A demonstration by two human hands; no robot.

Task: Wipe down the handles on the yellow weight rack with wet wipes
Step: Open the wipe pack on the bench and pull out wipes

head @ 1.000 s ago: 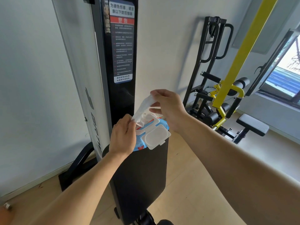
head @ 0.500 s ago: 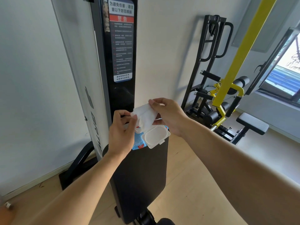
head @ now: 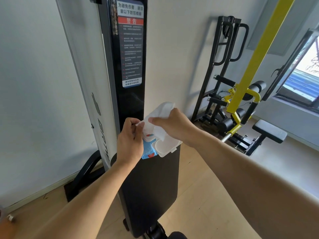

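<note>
The wet wipe (head: pixel 159 116) is pulled up out of the wipes pack (head: pixel 149 150), which sits on the black bench (head: pixel 151 187). The right hand (head: pixel 172 125) pinches its upper part; the left hand (head: pixel 130 142) pinches a corner low, beside the pack. This looks like the fetching step; next it must come free and go to the yellow weight rack (head: pixel 248 94), well apart at right

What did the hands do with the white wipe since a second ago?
The right hand has pulled the wet wipe up and almost clear of the wipes pack; it now grips a bunched sheet rather than a thin strip. The left hand rose off the pack and now pinches the wipe's lower corner. The pack, lid open, stayed on the black bench.
</note>
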